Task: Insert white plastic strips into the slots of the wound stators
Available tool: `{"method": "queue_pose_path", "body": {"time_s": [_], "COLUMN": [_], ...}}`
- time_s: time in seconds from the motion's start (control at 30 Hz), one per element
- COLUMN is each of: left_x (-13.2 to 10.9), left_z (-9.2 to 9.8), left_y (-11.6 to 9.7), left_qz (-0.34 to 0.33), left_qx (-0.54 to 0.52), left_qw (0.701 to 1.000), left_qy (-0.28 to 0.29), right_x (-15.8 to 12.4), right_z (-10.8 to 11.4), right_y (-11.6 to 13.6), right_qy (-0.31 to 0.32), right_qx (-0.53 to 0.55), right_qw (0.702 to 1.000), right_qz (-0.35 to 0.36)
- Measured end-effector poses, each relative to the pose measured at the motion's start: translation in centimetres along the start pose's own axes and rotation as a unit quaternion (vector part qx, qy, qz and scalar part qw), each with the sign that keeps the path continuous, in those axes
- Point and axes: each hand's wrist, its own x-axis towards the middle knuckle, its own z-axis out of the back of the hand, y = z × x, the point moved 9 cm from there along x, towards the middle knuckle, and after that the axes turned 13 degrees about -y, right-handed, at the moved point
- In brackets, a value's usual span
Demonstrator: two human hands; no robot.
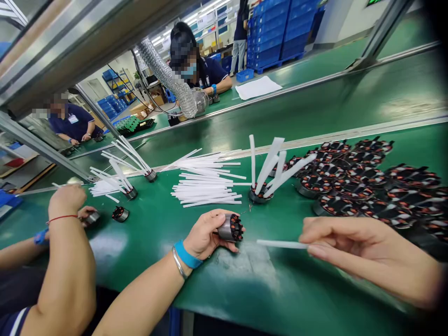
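Strip pile (210,190) — left of stator cluster (353,189)

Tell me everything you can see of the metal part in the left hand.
The metal part is a short cylinder with a grey, metallic-looking wall. Its end toward picture right shows black pieces with orange-copper windings among them; the other end is mostly covered. It is held on its side over the green table by the left hand, thumb against its wall, fingers behind and beneath. The white strip in the right hand points its way without touching.
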Motion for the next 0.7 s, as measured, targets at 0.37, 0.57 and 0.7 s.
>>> {"method": "queue_pose_path", "body": {"time_s": [0.37, 0.57, 0.7], "left_x": [-1.9, -1.8, -1.8], "left_z": [-2.6, -2.1, -1.6], "left_y": [2.6, 2.5, 1.9], "left_qz": [0.081, 0.033, -0.017], "left_qx": [0.021, 0.078, 0.139], "left_qw": [0.993, 0.996, 0.990], "left_qy": [0.080, 0.015, -0.027], "right_x": [0.1, -0.2, -0.3], "right_z": [-3.3, -3.4, -3.7], "right_y": [-4.8, -6.4, -6.7], "right_qy": [-0.047, -0.015, -0.011], "right_qx": [0.060, 0.100, 0.047], "right_qw": [0.989, 0.972, 0.976], "right_qz": [-0.130, -0.214, -0.212]}}
